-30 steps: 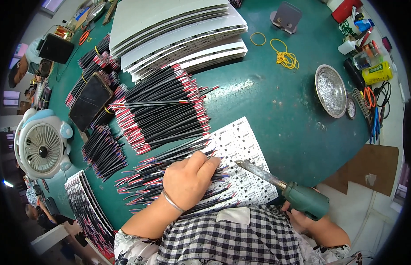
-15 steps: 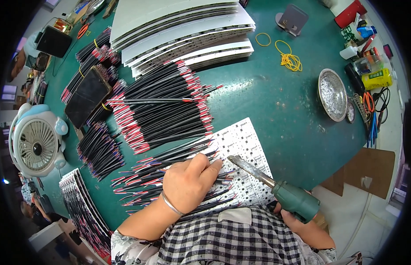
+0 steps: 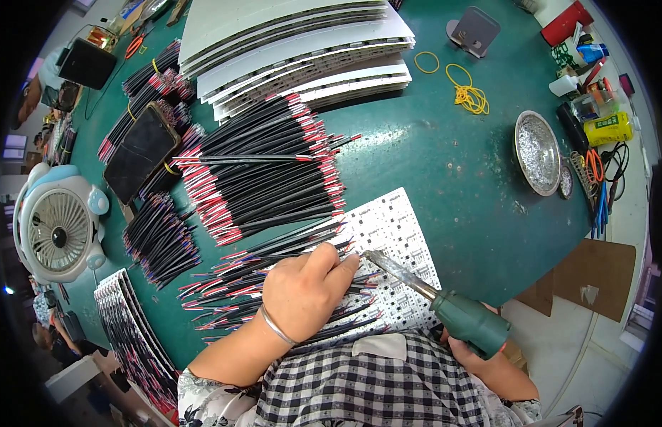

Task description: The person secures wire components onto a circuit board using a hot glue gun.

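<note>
Green table (image 3: pixel 445 164), iron (image 3: pixel 473 324) in right grip (image 3: pixel 469 354)

The bare left hand (image 3: pixel 302 292), with a smooth silver bangle (image 3: pixel 277 327) at its wrist, pinches at thin black wires with red and white ends (image 3: pixel 235 290) on a white printed circuit sheet (image 3: pixel 402 238). The right hand (image 3: pixel 469 352) grips a green-handled soldering iron (image 3: pixel 469 324), its metal tip near the left fingertips. A round silvery metal bowl (image 3: pixel 521 165) rests farther right on the green tabletop (image 3: pixel 462 206).
</note>
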{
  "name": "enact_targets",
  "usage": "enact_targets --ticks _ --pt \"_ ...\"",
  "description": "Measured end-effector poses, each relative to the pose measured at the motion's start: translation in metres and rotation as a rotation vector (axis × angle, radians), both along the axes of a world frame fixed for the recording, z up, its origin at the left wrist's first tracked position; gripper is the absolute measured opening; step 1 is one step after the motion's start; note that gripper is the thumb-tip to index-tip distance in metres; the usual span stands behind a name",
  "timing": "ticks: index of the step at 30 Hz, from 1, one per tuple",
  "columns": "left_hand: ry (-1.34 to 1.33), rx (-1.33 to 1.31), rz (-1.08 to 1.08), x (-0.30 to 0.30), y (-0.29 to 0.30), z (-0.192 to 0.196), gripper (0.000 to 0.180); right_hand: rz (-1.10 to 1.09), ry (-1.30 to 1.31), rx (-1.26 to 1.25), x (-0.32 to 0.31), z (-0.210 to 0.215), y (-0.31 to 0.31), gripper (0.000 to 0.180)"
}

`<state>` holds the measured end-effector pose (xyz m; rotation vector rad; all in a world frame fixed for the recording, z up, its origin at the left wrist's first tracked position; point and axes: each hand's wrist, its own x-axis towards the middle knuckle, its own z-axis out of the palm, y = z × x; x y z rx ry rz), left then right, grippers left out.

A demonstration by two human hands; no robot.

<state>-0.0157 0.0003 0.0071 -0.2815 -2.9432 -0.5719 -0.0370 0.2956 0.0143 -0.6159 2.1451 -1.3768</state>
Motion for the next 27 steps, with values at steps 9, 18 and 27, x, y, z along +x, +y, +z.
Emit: enact_targets --ticks 9,18,27 --pt "-0.012 -0.005 -0.025 -0.003 -0.003 0.002 0.03 -0.206 -0.362 0.032 0.004 0.015 0.002 0.025" --pt "-0.005 0.016 -0.058 -0.004 -0.007 0.001 0.029 -0.051 -0.185 0.063 0.006 0.0 0.014 0.026" --pt "-0.016 -0.053 -0.122 -0.007 -0.006 0.006 0.025 0.067 0.016 0.032 0.001 0.004 0.006 0.032"
